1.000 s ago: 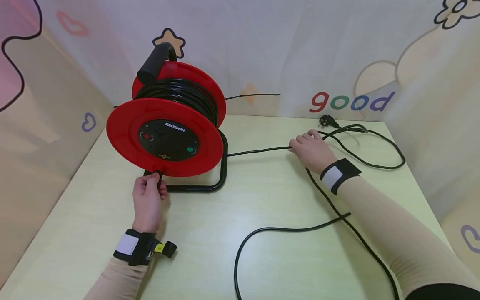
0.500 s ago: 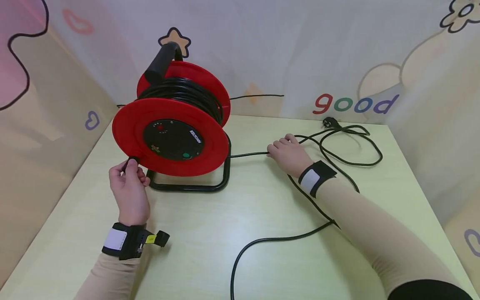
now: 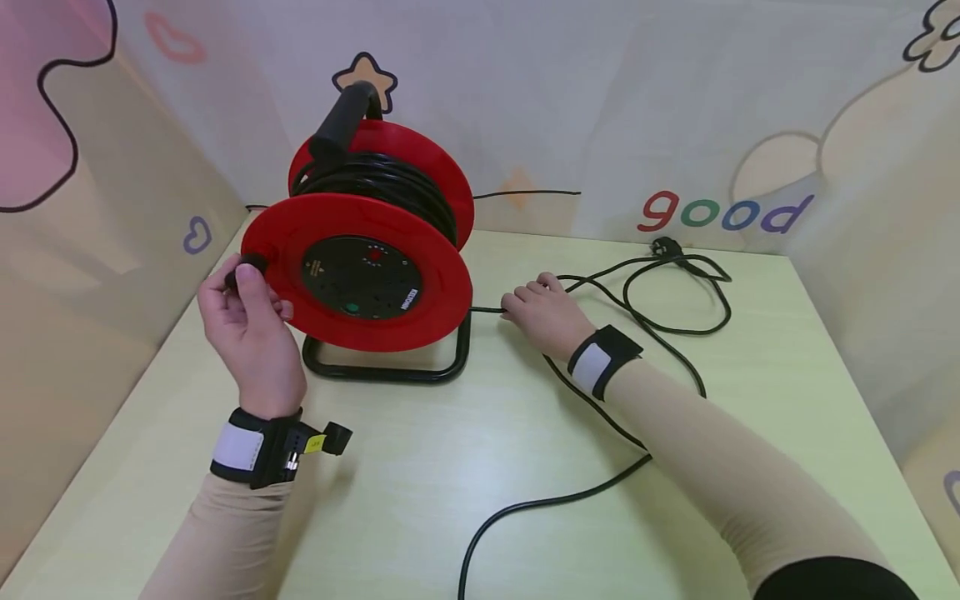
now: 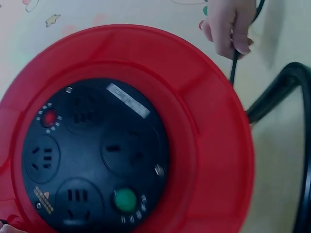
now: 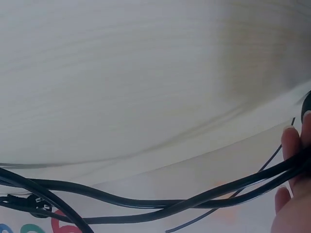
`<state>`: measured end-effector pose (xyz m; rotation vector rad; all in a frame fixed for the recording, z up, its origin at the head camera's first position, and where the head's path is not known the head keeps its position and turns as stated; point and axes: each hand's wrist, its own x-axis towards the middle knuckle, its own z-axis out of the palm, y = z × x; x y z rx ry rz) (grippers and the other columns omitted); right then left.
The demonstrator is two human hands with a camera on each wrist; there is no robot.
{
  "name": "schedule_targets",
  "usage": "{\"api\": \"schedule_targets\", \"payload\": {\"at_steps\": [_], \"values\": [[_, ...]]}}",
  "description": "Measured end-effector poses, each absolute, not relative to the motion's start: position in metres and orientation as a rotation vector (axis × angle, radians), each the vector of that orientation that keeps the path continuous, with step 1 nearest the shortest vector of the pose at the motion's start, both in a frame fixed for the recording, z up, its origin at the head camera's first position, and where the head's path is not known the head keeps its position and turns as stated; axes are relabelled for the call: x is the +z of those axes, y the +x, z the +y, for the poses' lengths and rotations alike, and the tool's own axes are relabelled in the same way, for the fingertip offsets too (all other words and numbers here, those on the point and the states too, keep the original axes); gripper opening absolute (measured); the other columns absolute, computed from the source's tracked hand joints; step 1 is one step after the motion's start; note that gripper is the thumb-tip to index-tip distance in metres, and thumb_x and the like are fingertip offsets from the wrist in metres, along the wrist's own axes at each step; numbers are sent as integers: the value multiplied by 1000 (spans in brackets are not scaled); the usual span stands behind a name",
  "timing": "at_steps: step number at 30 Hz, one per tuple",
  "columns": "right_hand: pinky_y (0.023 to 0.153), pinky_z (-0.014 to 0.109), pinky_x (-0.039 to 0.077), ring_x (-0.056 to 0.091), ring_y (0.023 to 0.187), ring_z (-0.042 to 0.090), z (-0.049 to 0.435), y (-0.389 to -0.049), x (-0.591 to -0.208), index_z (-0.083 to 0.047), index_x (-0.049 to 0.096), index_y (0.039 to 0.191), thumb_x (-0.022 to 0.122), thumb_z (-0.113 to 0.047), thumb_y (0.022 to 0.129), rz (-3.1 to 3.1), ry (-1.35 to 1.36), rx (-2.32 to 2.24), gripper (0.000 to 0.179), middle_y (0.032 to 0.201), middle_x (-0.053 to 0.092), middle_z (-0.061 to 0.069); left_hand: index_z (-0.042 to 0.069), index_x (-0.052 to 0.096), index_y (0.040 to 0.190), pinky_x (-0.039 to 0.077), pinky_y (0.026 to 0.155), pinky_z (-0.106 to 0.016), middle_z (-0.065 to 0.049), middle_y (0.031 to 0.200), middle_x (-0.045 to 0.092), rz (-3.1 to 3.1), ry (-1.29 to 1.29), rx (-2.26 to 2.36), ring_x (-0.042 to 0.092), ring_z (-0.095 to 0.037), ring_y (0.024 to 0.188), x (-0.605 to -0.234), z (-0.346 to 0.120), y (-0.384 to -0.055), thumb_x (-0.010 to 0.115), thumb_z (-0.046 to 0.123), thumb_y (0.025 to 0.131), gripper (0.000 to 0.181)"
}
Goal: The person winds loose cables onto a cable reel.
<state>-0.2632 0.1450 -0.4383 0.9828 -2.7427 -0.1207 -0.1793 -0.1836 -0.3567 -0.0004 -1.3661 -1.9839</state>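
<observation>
A red cable reel [image 3: 446, 287] with a black socket panel [image 3: 362, 278] stands on a black tubular frame [image 3: 386, 375]. My left hand [image 3: 255, 350] pinches the black crank knob [image 3: 255, 264] at the upper left of its front disc. To the right of the reel, my right hand [image 3: 547, 317] holds the black cable [image 3: 487, 310] that runs to the drum. Several strands of that cable [image 5: 121, 199] pass the right hand's fingers in the right wrist view. The left wrist view is filled by the red disc [image 4: 214, 121]; the left hand barely shows at its corner.
Loose cable loops lie on the pale table [image 3: 390, 500], with a black plug [image 3: 666, 247] at the back right. Another cable length [image 3: 525, 505] runs off the front edge. Printed fabric walls [image 3: 570, 100] enclose the back and sides.
The reel's disc has turned clockwise, carrying the knob and my left hand from the bottom to the upper left. My right hand has shifted left towards the reel with the cable.
</observation>
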Motion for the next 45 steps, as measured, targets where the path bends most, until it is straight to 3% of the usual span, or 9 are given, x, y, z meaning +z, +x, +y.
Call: {"api": "schedule_targets", "payload": {"at_steps": [4,11,18,20,25,28,31,37,45], "values": [[95,44,34,55,80,20,138,-261,-437,-14,61,97,51,-29,98,-2762,985,-83,18,82,64,3,4,48,126,48,66,-25,-17,112,58,-1377,-71,-1920,47,-21,71,-349,-174,-181,56,14,95,34],[99,45,33,54,82,19,129,-256,-434,-15,60,99,51,-28,98,-2822,988,-47,16,84,65,2,2,46,129,45,69,-25,-16,118,56,-1438,-164,-1795,48,-22,77,-329,-152,-176,52,8,96,34],[101,47,35,57,87,21,122,-255,-440,-16,60,110,57,-24,94,-2828,990,-49,18,92,69,5,-4,40,126,48,96,-34,-19,127,49,-1457,-308,-1700,45,-31,117,-314,-134,-175,48,1,95,32],[102,47,34,57,89,22,122,-255,-441,-15,59,112,59,-22,93,-2835,987,-64,20,94,69,6,-5,40,126,47,98,-36,-18,127,49,-1465,-307,-1680,45,-30,119,-314,-134,-176,47,0,96,31],[102,50,33,58,92,24,130,-254,-443,-14,57,117,59,-17,89,-2826,980,-120,28,97,69,6,-4,41,125,50,88,-29,-17,124,51,-1453,-281,-1675,47,-29,112,-314,-134,-178,46,-1,96,30],[102,51,32,57,93,25,139,-252,-438,-14,56,121,58,-15,85,-2823,982,-148,36,99,69,7,-3,41,126,46,74,-23,-16,119,52,-1443,-253,-1688,50,-23,91,-314,-135,-178,46,-1,96,30],[104,53,28,54,97,27,152,-249,-428,-14,55,124,59,-14,82,-2865,951,-165,42,101,68,7,-1,42,126,39,64,-23,-14,116,53,-1442,-210,-1699,44,-18,74,-314,-137,-178,46,0,97,30],[107,56,21,48,109,31,189,-239,-401,-11,54,128,59,-16,80,-2983,830,-219,48,112,66,11,1,42,126,43,66,-24,-13,121,54,-1429,-147,-1720,46,-20,74,-315,-141,-176,47,4,97,29],[109,62,22,39,120,39,251,-234,-383,-7,53,132,53,-10,93,-2939,715,-308,39,125,57,19,0,40,128,42,69,-27,-13,119,53,-1453,-103,-1741,45,-19,73,-319,-145,-175,46,8,98,31]]}}
